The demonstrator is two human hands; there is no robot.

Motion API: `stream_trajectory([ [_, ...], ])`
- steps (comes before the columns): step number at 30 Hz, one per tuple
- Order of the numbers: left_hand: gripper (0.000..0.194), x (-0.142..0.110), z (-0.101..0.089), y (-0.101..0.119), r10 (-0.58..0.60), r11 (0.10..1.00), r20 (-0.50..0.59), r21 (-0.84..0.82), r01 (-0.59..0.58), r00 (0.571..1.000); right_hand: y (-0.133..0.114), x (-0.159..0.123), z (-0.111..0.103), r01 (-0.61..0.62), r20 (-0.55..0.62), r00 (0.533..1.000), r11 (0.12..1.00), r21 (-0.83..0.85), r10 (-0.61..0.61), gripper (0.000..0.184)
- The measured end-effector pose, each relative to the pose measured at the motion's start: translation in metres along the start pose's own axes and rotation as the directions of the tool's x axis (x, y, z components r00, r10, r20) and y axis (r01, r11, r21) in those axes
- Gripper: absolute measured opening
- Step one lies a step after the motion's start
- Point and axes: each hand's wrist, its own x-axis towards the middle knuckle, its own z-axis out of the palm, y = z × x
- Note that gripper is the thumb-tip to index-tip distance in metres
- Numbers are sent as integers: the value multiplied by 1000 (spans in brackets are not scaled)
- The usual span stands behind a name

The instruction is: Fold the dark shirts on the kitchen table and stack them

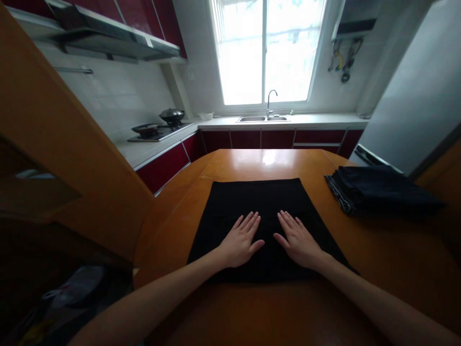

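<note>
A black cloth (259,197) lies flat on the wooden table, roughly square, with its far edge straight. My left hand (240,242) rests palm down on the cloth, left of its middle, fingers stretched out and thumb pointing inward. On the right half, my right hand (297,242) lies palm down in the same way, its fingers extended. A gap of bare black fabric separates the two hands. Neither hand holds anything. Whether the cloth has more than one layer, I cannot tell.
A stack of folded dark fabric (382,190) sits on the right side of the wooden table (173,226). Beyond the table are a counter with a sink (252,118), a stove with a lidded pan (172,115), and a window. A wooden door frame (86,139) stands at the left.
</note>
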Motion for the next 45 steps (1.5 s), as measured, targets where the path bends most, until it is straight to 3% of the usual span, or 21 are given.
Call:
stream_trajectory([
  [8, 73, -56, 1, -65, -279, 960, 6, 22, 279, 960, 72, -8, -2, -192, 23, 981, 979, -62, 194, 71],
  [11, 68, -72, -6, -75, -315, 949, 10, 5, 315, 949, 86, -11, -7, -266, -28, 964, 963, -45, 265, 68],
  [14, 63, -84, -21, -64, -295, 955, -46, -40, 293, 954, 77, -21, -20, -247, -191, 953, 968, -38, 235, 64],
  [16, 59, -92, -31, -46, -218, 976, -95, -37, 215, 971, 59, -36, -27, -114, -274, 957, 993, -43, 98, 59],
  [19, 55, -110, -37, -16, -23, 1000, -86, 18, 24, 996, 29, -64, -29, 107, -228, 967, 994, -36, -112, 55],
  [22, 60, -130, -34, -1, 59, 997, -27, 55, -57, 998, 18, -90, -21, 160, -127, 978, 986, -52, -166, 59],
  [26, 59, -154, -32, -7, 25, 997, 29, 66, -27, 999, 37, -111, -20, 117, -63, 990, 989, -85, -123, 66],
  [30, 56, -169, -35, -15, 30, 999, 0, 38, -30, 1000, 64, -125, -31, 175, -21, 984, 984, -39, -176, 63],
  [34, 48, -179, -34, -23, 44, 999, -97, -11, -45, 994, 85, -134, -36, 243, -86, 967, 970, 16, -241, 50],
  [37, 55, -185, -33, -35, 40, 999, -103, -27, -43, 994, 95, -138, -37, 301, -133, 946, 953, 24, -295, 44],
  [41, 55, -192, -35, -47, 41, 999, -126, -2, -42, 991, 91, -145, -41, 327, -150, 935, 945, 17, -321, 44],
  [45, 53, -188, -46, -28, 38, 995, -172, 95, -22, 984, 61, -148, -49, 255, -162, 952, 966, -39, -258, 39],
])
